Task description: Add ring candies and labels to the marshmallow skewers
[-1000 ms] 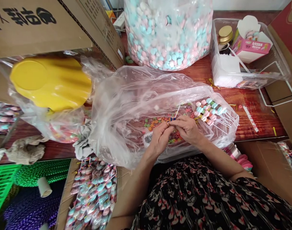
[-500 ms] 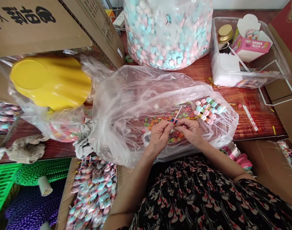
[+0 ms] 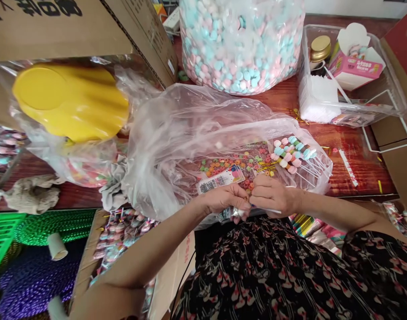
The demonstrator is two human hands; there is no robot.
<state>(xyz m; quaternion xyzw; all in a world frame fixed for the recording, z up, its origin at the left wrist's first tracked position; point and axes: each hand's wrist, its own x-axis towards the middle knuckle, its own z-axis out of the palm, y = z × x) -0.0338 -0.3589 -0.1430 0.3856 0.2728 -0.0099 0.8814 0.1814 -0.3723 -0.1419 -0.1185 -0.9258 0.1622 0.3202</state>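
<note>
Close to my body, my left hand [image 3: 227,200] is closed around a marshmallow skewer [image 3: 235,213] in a clear printed wrapper, its candies toward the left. My right hand [image 3: 273,195] is a fist against the left fingertips, at the neck of that wrapper. From under it the skewer's white stick [image 3: 272,210] points right. Whether a tie is pinched there is hidden. Just beyond the hands lie a flat printed bag [image 3: 219,180], loose ring candies [image 3: 216,166], gold twist ties [image 3: 268,165] and a pile of marshmallow skewers [image 3: 292,153], all on a clear plastic sheet [image 3: 176,133].
A large bag of pastel candies [image 3: 239,58] stands at the back. Right of it is a clear bin [image 3: 353,106] with boxes and a jar. On the left are a yellow tub [image 3: 70,102], a cardboard box [image 3: 73,35] and green beads [image 3: 56,229]. Wrapped skewers [image 3: 113,240] fill a lower box.
Both hands have come down toward my body with the skewer. Its stick pointed up and away before and now points right. The printed bag shows more fully.
</note>
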